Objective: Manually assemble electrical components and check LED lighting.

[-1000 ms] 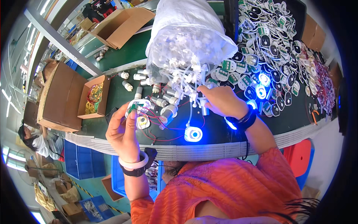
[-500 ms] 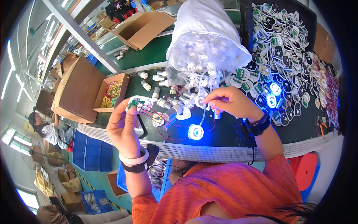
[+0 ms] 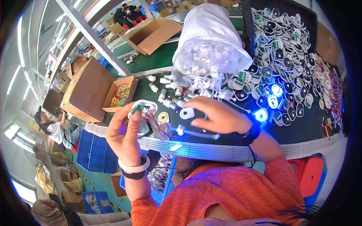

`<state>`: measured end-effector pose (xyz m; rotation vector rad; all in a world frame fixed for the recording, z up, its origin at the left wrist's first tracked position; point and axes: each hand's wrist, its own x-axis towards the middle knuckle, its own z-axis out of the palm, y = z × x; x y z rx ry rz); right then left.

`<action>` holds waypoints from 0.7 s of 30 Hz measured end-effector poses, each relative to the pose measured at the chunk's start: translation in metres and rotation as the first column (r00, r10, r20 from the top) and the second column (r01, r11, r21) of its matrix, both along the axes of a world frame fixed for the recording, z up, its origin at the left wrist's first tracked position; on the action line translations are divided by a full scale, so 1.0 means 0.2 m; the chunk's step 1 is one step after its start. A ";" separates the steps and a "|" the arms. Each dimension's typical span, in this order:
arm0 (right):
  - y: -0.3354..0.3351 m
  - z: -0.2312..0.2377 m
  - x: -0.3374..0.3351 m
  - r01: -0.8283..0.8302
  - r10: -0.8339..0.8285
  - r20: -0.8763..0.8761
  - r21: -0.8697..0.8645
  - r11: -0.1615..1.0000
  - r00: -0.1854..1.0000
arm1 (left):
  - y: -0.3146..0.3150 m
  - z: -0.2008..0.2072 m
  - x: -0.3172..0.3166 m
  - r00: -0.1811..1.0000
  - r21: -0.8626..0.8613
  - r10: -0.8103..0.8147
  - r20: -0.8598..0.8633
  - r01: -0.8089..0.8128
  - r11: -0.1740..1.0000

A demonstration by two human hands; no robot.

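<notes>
My left hand (image 3: 126, 137) pinches a white oval plastic cover (image 3: 151, 104) between thumb and fingers. A small green circuit board (image 3: 138, 109) shows on the cover, with thin red and dark wires trailing down to the bench. My right hand (image 3: 220, 116) is palm down over the bench, its fingers stretched out and holding nothing visible. Just nearer than those fingertips is a blurred white plastic tube fitting (image 3: 181, 130). A white disc with holes (image 3: 186, 113) and a yellow-centred ring (image 3: 163, 117) lie between my hands. Beside my right wrist glows a round blue-lit lamp (image 3: 260, 115).
A white sack (image 3: 213, 30) spills clear plastic fittings at the back. Small motors (image 3: 170, 104) lie before it. Many covers with circuit boards (image 3: 279, 54) are heaped at right. Cardboard boxes (image 3: 88, 90) stand at left, one holding coloured rings. Orange-handled pliers (image 3: 327, 130) lie far right.
My right hand has let go of the fitting by the sack and come nearer, fingers opening. The lit lamp has shifted right, and a tube fitting now lies nearer the bench's front edge.
</notes>
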<state>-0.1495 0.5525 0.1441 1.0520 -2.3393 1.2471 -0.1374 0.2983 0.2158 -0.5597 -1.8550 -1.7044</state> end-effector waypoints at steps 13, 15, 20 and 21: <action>-0.14 -0.10 -0.08 -0.313 0.384 0.371 -0.239 0.919 0.845 | 0.04 -0.05 -0.07 0.959 0.125 -0.208 0.191 0.186 0.975; -0.10 -0.12 -0.08 -0.239 0.340 0.413 -0.278 0.930 0.845 | 0.02 -0.07 -0.10 0.928 0.177 -0.255 0.271 0.213 0.961; -0.03 -0.16 -0.13 -0.092 0.299 0.637 -0.337 0.937 0.710 | 0.01 -0.18 -0.21 0.933 0.125 -0.215 0.290 0.186 0.975; -0.03 -0.14 -0.14 -0.092 0.297 0.646 -0.331 0.939 0.703 | 0.00 -0.21 -0.23 0.935 0.109 -0.202 0.293 0.177 0.978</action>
